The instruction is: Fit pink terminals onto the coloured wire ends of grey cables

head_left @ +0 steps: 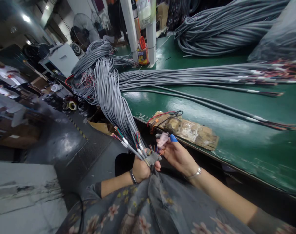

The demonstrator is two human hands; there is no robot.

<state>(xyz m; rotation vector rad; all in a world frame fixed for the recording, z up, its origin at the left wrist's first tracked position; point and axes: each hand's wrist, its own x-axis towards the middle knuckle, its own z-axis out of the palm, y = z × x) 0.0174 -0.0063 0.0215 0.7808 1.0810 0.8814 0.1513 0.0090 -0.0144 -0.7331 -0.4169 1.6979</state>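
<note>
A thick bundle of grey cables (106,87) hangs off the edge of the green table (235,130) down to my lap. My left hand (141,169) is closed round several cable ends, whose white sleeves and coloured wires (128,139) fan out above my fist. My right hand (174,152) is just to the right, fingers pinched at the coloured wire tips of one cable end; its fingertips wear cots, one blue (173,138). Both wrists carry bracelets.
A worn cardboard piece (194,131) with red and black wires lies at the table's near edge. More grey cables (211,74) stretch across the table and coil at the back (223,29). White post (151,32), fans (83,29), and people at benches on the left (6,87).
</note>
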